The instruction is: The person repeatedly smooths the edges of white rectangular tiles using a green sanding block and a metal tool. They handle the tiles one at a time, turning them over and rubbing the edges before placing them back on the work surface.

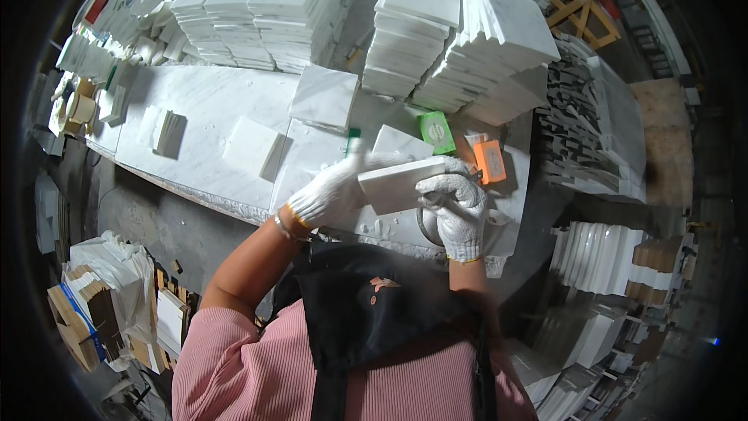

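A white marble tile (pixel 400 185) is held up in front of me, tilted, over the near edge of a marble-topped bench (pixel 210 101). My left hand (pixel 331 191), in a white knit glove, grips its left end, thumb raised and fingers partly behind it. My gloved right hand (pixel 458 206) is closed on the tile's right end. Beneath the right palm shows a grey curved rim, partly hidden. Beyond the hands lie another tile (pixel 401 143), a green box (pixel 436 132) and an orange box (pixel 490 161). A small dark green piece (pixel 354 139) stands behind the left thumb.
Tall stacks of marble tiles (pixel 417 19) line the bench's back. Loose tiles (pixel 253 144) and a small upright group (pixel 158 129) lie leftward. White chips litter the near edge. Further tile stacks (pixel 596 257) stand at right, cardboard-and-plastic bundles (pixel 109 296) at lower left, a wooden crate (pixel 583 17) far right.
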Demonstrator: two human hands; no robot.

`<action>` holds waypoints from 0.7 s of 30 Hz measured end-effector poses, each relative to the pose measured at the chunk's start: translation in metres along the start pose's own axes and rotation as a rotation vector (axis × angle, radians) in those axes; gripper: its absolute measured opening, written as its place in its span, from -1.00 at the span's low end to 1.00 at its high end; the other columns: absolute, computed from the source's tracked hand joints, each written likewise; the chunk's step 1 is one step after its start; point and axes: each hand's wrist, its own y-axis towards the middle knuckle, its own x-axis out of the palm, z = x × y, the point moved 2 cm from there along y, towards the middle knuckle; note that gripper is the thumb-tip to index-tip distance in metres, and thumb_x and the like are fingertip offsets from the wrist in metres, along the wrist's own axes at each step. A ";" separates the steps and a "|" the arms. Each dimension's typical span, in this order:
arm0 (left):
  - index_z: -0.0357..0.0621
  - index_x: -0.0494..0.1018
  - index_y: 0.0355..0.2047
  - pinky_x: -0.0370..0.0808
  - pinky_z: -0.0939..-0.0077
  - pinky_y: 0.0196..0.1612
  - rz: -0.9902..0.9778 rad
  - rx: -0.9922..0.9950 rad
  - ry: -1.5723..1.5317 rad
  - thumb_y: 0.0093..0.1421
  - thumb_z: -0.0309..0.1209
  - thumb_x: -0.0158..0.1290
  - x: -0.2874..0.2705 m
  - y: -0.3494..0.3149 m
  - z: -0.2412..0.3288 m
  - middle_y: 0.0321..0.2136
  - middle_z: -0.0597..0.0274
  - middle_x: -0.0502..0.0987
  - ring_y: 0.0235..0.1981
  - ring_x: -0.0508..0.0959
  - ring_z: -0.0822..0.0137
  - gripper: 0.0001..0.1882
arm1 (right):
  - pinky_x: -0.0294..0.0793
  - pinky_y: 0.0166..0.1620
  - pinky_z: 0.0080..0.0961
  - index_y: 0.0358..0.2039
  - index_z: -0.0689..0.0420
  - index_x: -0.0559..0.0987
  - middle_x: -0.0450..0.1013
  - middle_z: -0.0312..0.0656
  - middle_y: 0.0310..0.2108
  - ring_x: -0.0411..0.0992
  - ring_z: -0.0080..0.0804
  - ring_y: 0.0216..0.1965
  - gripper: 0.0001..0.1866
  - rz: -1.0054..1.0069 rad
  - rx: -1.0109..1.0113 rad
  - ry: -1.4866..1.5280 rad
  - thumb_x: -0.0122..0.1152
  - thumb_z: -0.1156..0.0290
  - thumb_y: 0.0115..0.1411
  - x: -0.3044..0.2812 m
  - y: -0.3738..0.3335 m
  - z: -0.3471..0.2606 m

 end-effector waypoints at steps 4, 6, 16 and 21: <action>-0.24 0.29 0.23 0.40 0.38 0.14 -0.057 0.244 0.282 0.17 -0.04 0.26 0.001 -0.015 0.000 0.10 0.14 0.47 0.09 0.45 0.37 -0.24 | 0.55 -0.14 -0.57 -0.37 0.27 0.65 0.54 -0.15 -0.19 0.51 -0.42 -0.21 -0.80 0.276 0.136 0.158 0.20 0.77 -0.02 0.005 -0.009 0.021; -0.26 0.41 0.10 0.47 0.46 0.04 0.101 0.185 0.346 0.08 -0.33 0.35 -0.004 -0.009 -0.002 -0.05 0.20 0.56 -0.04 0.51 0.43 -0.39 | 0.54 -0.11 -0.58 -0.36 0.28 0.64 0.54 -0.15 -0.17 0.50 -0.42 -0.20 -0.79 0.249 0.074 0.094 0.11 0.76 0.02 0.009 -0.010 0.018; -0.24 0.57 -0.13 0.51 0.57 -0.21 -0.024 0.173 0.714 0.07 -0.33 0.33 -0.029 0.036 0.028 -0.25 0.34 0.57 -0.28 0.54 0.51 -0.62 | 0.57 -0.01 -0.47 -0.09 0.25 0.58 0.55 -0.06 -0.17 0.56 -0.35 -0.18 -0.75 0.090 0.070 0.051 0.21 0.66 0.20 -0.050 0.006 -0.018; -0.21 0.58 -0.14 0.51 0.51 -0.18 -0.122 0.268 0.665 0.07 -0.37 0.32 -0.035 0.049 0.021 -0.25 0.32 0.56 -0.22 0.53 0.45 -0.65 | 0.54 -0.08 -0.59 0.00 0.31 0.59 0.58 -0.11 -0.15 0.53 -0.51 -0.19 -0.68 -0.180 0.184 -0.398 0.17 0.66 0.22 -0.042 0.034 -0.037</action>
